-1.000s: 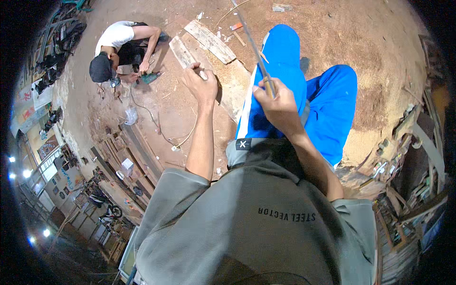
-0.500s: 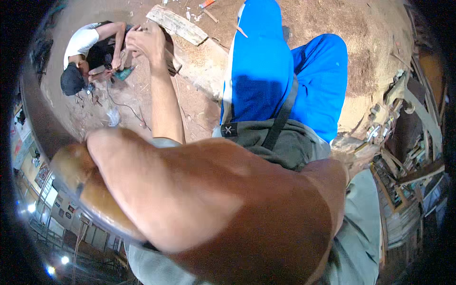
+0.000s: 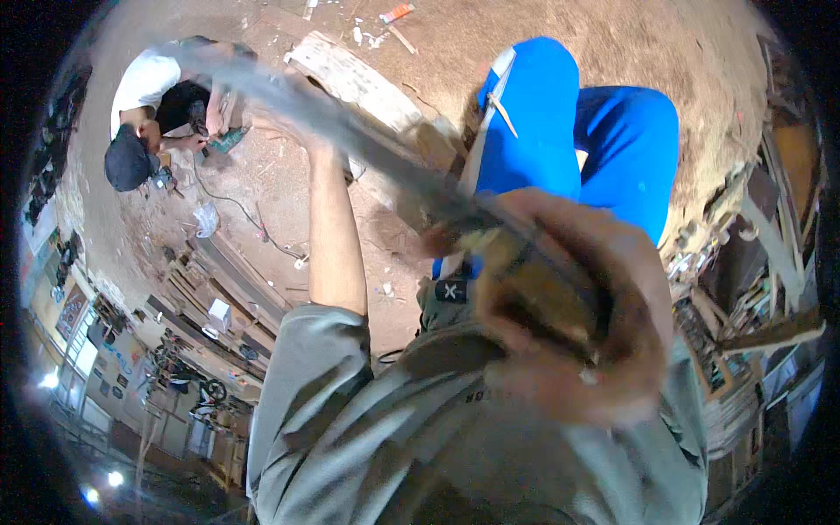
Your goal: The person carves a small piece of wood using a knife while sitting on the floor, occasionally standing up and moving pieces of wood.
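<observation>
My right hand (image 3: 626,289) is closed around the brown, wooden-looking handle (image 3: 534,289) of a long dark-bladed tool. Motion smears its blade (image 3: 350,131), which slants up and left across the view; a machete or a similar long blade, I cannot tell which. My left forearm (image 3: 337,227) reaches forward, and my left hand (image 3: 302,131) lies behind the blade by a pale plank (image 3: 359,79). Its fingers are mostly hidden and blurred, so what they hold does not show. A thin wood sliver (image 3: 502,115) rests on my blue trouser leg (image 3: 529,149).
At the far left a crouching person in a white top and dark cap (image 3: 129,159) handles a green tool (image 3: 227,140) with a cable (image 3: 214,192). Long boards (image 3: 232,280) lie at the left. Scrap wood (image 3: 770,254) is piled on the right. An orange item (image 3: 398,13) lies far off.
My right arm has swung from across my body at the left back to the right, bringing the tool's handle and blade into the middle. My left arm appears slightly farther right.
</observation>
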Demonstrator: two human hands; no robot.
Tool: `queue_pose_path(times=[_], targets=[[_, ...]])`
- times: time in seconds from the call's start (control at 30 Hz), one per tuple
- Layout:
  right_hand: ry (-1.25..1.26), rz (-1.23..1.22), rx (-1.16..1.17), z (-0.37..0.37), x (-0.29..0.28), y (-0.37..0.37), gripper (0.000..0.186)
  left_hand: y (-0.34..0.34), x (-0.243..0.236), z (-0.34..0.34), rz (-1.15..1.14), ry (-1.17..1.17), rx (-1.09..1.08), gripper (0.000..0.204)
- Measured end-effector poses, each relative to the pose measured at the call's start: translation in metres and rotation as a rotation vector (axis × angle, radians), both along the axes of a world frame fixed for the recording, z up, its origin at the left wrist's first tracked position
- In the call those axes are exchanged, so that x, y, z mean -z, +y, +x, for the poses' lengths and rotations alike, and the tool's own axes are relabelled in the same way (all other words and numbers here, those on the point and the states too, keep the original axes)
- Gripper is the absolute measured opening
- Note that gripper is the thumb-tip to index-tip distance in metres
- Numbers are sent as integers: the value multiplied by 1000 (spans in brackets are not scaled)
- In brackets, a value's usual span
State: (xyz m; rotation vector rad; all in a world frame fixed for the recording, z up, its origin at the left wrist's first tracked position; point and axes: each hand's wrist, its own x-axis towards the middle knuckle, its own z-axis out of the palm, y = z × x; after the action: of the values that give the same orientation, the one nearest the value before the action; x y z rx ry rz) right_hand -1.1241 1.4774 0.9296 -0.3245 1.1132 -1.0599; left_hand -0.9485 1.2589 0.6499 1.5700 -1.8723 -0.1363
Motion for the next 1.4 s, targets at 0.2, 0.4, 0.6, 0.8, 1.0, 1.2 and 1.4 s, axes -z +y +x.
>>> queue_pose_path(times=[0.2,0.4,0.6,0.8,1.0,1.2,1.4], targets=[[368,296,129,-38,99,-31,18,-1,-22,-18,252,-21,-41,51],[297,234,-71,-107,181,-114,19,-15,-7,-13,308,-198,-29,56],[498,-223,-119,-185,289,-224,20,-21,-16,-25,356,-286,9,57],[696,170,-492,-179,502,-191,29,-29,-20,-24,410,-399,72,61],[1075,50,-735,-147,596,-177,51,-30,-12,-16,430,-494,116,67],[894,-109,-563,-133,639,-222,42,-24,0,-14,508,-178,70,72],[1160,224,-775,-158,809,-98,43,-25,14,-17,501,-176,-19,93]])
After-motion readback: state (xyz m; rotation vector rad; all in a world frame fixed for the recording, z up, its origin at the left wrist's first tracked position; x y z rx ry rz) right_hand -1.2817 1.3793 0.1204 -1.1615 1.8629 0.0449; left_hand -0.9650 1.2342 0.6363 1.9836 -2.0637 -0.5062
